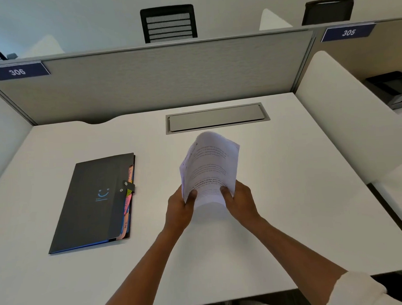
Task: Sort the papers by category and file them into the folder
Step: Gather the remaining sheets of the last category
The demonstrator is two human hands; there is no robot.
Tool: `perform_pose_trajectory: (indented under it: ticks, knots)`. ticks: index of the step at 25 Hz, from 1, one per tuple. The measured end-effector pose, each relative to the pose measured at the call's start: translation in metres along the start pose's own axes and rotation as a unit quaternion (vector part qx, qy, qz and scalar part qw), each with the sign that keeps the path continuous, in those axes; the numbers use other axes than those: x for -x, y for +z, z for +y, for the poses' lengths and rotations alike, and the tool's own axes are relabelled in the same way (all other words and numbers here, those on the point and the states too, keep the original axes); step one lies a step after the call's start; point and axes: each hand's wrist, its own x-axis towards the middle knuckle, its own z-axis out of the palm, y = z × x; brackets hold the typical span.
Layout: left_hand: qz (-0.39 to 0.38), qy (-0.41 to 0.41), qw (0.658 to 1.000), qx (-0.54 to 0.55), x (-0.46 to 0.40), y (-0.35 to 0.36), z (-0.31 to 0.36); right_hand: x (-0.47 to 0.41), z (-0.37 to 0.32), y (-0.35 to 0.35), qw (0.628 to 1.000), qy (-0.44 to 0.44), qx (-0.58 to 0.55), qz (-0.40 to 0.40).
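White bench (289, 217) in a grey-partitioned office cubicle. Nearest, left hand (179, 210) and right hand (239, 201) both clamped on the lower edge of the papers (211, 170), stack lifted clear and bowed toward the eye, likely for reading and sorting by category. Beyond to the left, folder (92, 201) flat, snapped closed, coloured tabs showing along its right edge; pockets' contents hidden.

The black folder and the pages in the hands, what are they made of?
The folder looks like matte plastic, perhaps coated card: smooth dark cover, snap strap, coloured tabs at its edge. The pages are thin white printed paper: they curl where the left hand and right hand hold them.
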Motion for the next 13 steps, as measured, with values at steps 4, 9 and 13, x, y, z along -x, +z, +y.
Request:
perform_pose_trajectory:
  ticks: [4,9,13]
  knots:
    - [0.007,0.027,1.000,0.003,0.003,0.001,0.011,0.001,0.000,0.005,0.999,-0.024,0.036,-0.015]
    - [-0.004,0.036,0.999,-0.027,0.018,0.010,-0.001,0.006,0.007,0.005,0.998,0.022,0.033,-0.041]
    - [0.004,0.020,1.000,-0.009,0.018,0.009,-0.003,0.009,0.011,0.003,0.998,0.025,0.031,-0.042]
